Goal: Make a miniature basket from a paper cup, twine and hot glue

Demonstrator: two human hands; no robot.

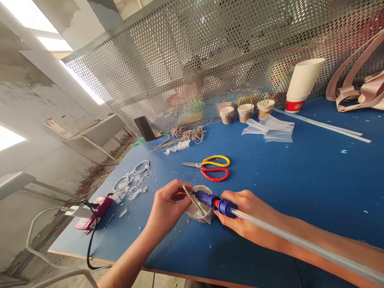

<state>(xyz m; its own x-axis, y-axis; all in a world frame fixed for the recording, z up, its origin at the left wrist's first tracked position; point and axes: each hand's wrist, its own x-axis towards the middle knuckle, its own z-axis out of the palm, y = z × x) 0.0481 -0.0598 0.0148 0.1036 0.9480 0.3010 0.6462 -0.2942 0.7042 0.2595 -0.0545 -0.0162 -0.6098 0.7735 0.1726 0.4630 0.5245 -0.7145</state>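
Blue tabletop [270, 172], scissors [201, 165] at twelve o'clock; our left hand [168, 202] pinches a cord strip [195, 203], our right hand [247, 212] grips a glue gun [207, 199].

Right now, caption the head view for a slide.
Left hand steadies a twisted cord; right hand holds a blue glue gun.

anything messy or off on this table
White scraps lie strewn over the left side of the blue table, like offcuts left unswept. The stack of paper cups leans to the right, though that may be lens distortion.
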